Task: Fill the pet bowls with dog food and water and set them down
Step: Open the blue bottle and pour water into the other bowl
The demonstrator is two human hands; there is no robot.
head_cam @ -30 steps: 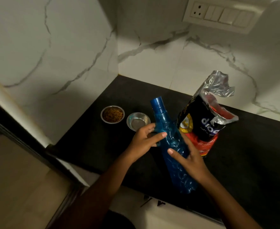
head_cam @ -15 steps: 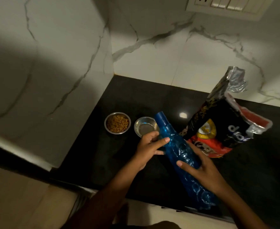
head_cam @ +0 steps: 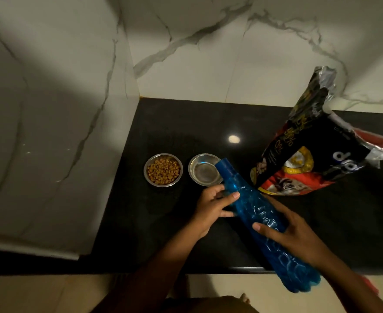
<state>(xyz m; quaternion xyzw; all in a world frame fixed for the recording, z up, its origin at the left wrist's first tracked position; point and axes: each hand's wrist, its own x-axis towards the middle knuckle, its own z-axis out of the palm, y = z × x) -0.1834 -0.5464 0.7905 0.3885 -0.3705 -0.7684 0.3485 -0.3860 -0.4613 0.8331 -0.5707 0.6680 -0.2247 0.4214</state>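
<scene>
Both hands are wrapped around a blue plastic water bottle (head_cam: 260,215), which is tipped over the black counter (head_cam: 174,123) with its capped neck pointing toward the steel bowls. Her or his left hand (head_cam: 213,206) grips the narrow upper part just below the neck, thumb lying across the front; the right hand (head_cam: 292,236) clasps the wider body lower down, fingers spread over the embossed surface. The bottle's base hangs out past the counter's front edge, toward the person.

Its translucent blue wall is ribbed and patterned, and the cap looks to be still on, though in this dim light that is hard to be sure of.

Just beyond the cap sits the water bowl (head_cam: 205,169), shiny inside; whether it holds water I cannot tell. Beside it, to the left and not touching, the food bowl (head_cam: 163,170) is filled with brown kibble. A black and red dog food bag (head_cam: 308,159) leans open-topped at the right, near the marble wall (head_cam: 208,64).
</scene>
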